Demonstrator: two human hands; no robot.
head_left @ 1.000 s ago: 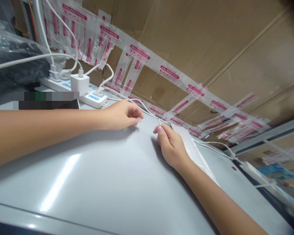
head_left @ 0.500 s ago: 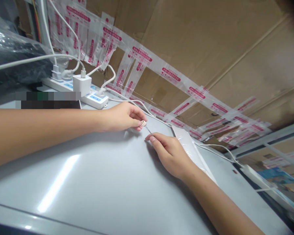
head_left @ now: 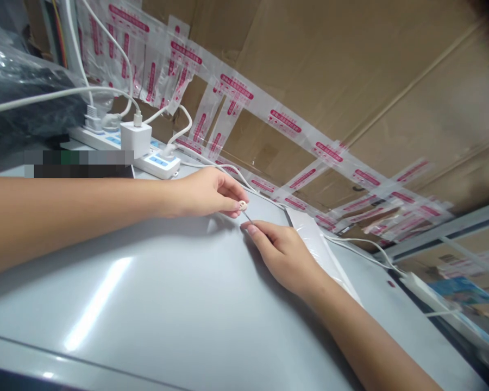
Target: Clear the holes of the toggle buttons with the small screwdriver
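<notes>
My left hand (head_left: 206,193) rests on the grey table (head_left: 155,293), thumb and fingers pinched on a small pale part (head_left: 242,205) with a thin metal pin (head_left: 247,216) sticking out toward my right hand. My right hand (head_left: 281,252) lies just below it, fingers closed and their tips touching the far end of the pin. A flat white packet in clear plastic (head_left: 318,247) lies under and beside my right hand.
A white power strip (head_left: 146,157) with a white charger (head_left: 135,138) and white cables (head_left: 224,169) sits at the back left. Cardboard with red-printed tape (head_left: 281,122) walls the back. A black plastic-wrapped bundle (head_left: 20,103) is at far left.
My right hand slid left from the packet's top edge toward my left hand, bringing the thin pin to the small part. The left hand shifted slightly right.
</notes>
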